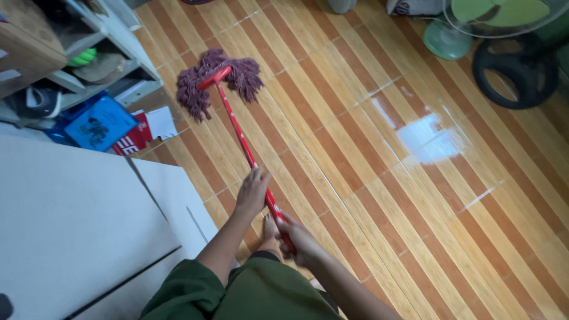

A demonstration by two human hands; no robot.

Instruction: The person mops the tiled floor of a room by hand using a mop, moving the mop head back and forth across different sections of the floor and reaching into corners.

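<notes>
**Over a striped floor, two hands grip a red mop**

Nearest the camera, the right hand (301, 240) wraps closed around the near end of the red mop handle (243, 139). Just beyond, the left hand (253, 191) curls tight round the same handle. Farther off, the purple mop head (204, 83) rests on the wooden floor (367, 195), near a white shelf (127, 44) at far left

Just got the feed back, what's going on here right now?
A person holds a red mop handle with both hands: the left hand higher up, the right hand near the end. The purple mop head rests on the striped floor beside a shelf. A fan stands on the far side.
</notes>
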